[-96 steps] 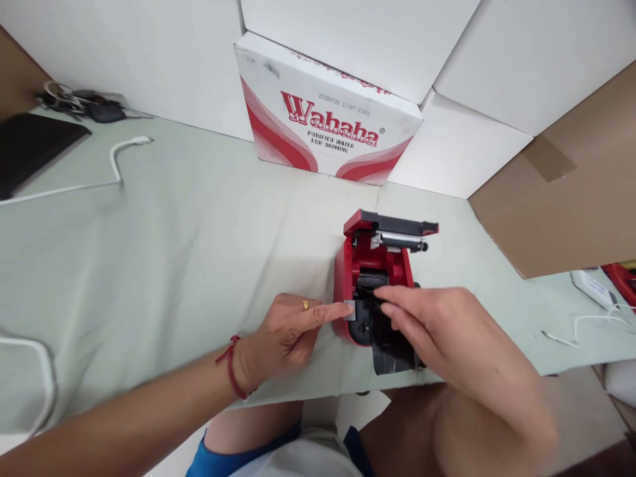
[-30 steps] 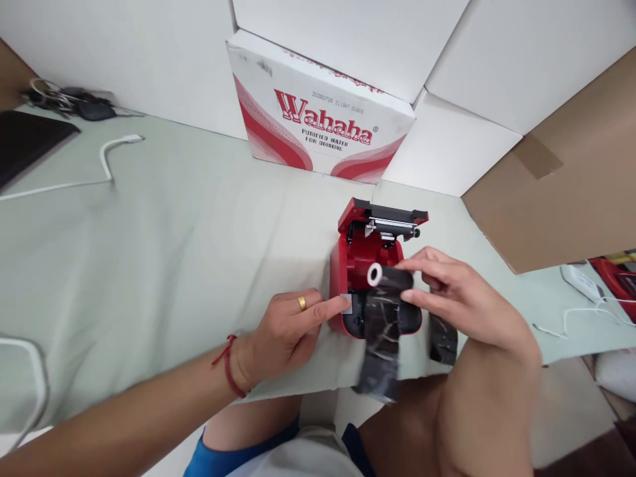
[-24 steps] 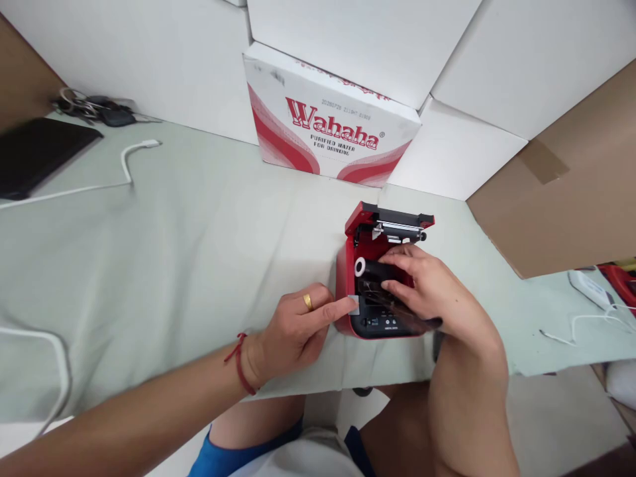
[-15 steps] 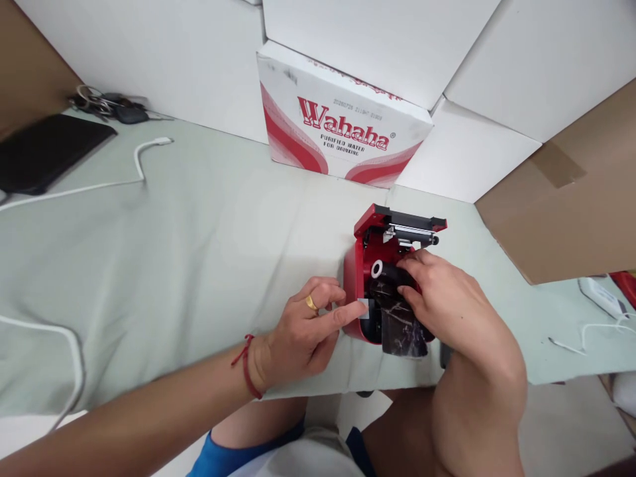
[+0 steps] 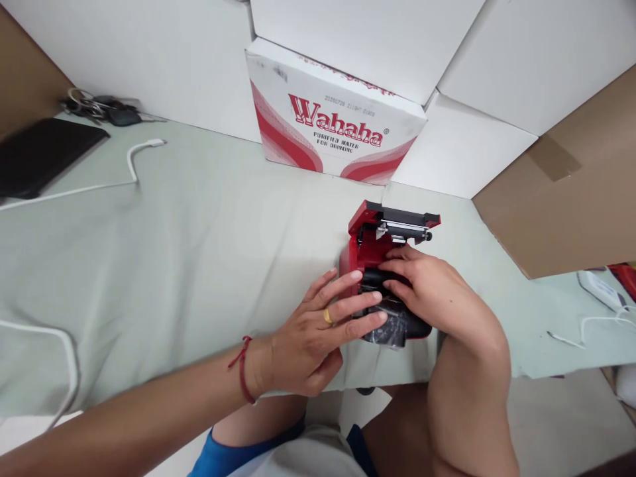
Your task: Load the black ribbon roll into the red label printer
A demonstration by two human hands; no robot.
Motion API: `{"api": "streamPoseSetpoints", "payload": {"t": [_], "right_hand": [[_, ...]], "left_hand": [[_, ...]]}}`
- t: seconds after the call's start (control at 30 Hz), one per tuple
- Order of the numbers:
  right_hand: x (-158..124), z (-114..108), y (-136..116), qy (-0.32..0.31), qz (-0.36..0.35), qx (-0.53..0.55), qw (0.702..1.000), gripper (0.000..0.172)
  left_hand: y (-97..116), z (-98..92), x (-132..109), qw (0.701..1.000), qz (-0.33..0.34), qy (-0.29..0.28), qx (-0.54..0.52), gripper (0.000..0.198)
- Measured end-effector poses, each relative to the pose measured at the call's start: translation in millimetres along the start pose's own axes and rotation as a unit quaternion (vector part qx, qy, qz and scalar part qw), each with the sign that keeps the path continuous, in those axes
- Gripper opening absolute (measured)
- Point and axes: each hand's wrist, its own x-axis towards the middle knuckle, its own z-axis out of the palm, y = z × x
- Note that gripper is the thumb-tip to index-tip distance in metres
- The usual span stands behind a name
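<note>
A red and black device [image 5: 354, 255] stands on the pale green cloth with its lid [image 5: 397, 217] raised. Inside it lies a black roll [image 5: 373, 278], and a dark shiny sheet [image 5: 390, 331] from it hangs over the device's front. My left hand [image 5: 325, 324], a gold ring on one finger, has its fingers spread over the device's left side and the sheet. From the right, my right hand [image 5: 422, 281] reaches into the device, its fingertips on the black roll; the thumb and fingers are slightly apart.
A Wahaha carton [image 5: 338, 126] leans against white boxes at the back. Keys [image 5: 106, 109], a black flat object [image 5: 50, 156] and white cables [image 5: 64, 344] lie on the left. On the right are a cardboard box [image 5: 561, 192] and a white device [image 5: 600, 290].
My left hand has spread its fingers and moved over the device and sheet. The roll has shifted left inside the device, my right hand moving with it. The roll's white end is now hidden.
</note>
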Motion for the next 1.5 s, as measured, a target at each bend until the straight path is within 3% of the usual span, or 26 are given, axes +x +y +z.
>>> {"api": "streamPoseSetpoints", "payload": {"t": [0.2,0.23,0.3,0.37,0.43,0.47,0.6,0.73,0.83,0.9,1.03,1.17,1.5], "right_hand": [[-38.4,-16.9,0.1,0.01,-0.149,0.142,0.978,0.033],[-43.8,-19.3,1.3,0.05,-0.145,0.168,0.974,0.028],[-48.7,-21.0,6.5,0.213,-0.077,0.211,0.951,0.02],[-44.4,-18.2,15.7,0.405,0.021,0.217,0.888,0.021],[-32.3,-11.4,27.0,0.499,0.074,0.203,0.839,0.034],[-24.4,-7.0,32.3,0.504,0.077,0.201,0.836,0.042],[6.3,11.4,42.6,0.416,0.029,0.263,0.87,0.059],[17.1,17.2,37.3,0.366,-0.029,0.325,0.872,0.049],[6.7,9.0,33.1,0.369,-0.03,0.305,0.877,0.036],[-7.1,0.5,31.7,0.339,-0.027,0.264,0.903,0.03],[-37.0,-12.3,30.8,0.21,-0.01,0.195,0.958,0.031],[-50.6,-13.7,30.0,0.084,-0.013,0.148,0.985,0.032],[-47.0,-11.8,3.6,0.106,-0.026,-0.012,0.994,0.037]], "left_hand": [[-1.8,-0.8,-0.7,1.0,0.015,-0.006,-0.005,0.071],[-1.3,-0.9,-1.0,1.0,0.015,0.002,-0.008,0.07],[0.0,-0.7,-1.6,1.0,0.009,0.018,-0.014,0.067],[1.0,-0.2,-2.0,0.999,0.003,0.03,-0.018,0.066],[1.5,0.5,-2.3,0.999,0.003,0.036,-0.02,0.064],[1.5,0.9,-2.5,0.999,0.003,0.037,-0.021,0.063],[0.7,2.0,-2.7,0.999,0.004,0.042,-0.021,0.065],[-0.1,1.9,-3.2,0.998,0.009,0.05,-0.03,0.063],[-0.5,2.1,-4.6,0.998,0.01,0.052,-0.035,0.062],[-0.5,2.6,-6.0,0.998,0.01,0.054,-0.032,0.061],[0.9,2.4,-7.4,0.998,0.015,0.068,-0.009,0.064],[1.5,-1.1,-4.6,0.993,0.02,0.115,-0.016,0.067],[-9.6,-1.8,1.6,0.991,-0.076,0.092,-0.058,0.079]]}}
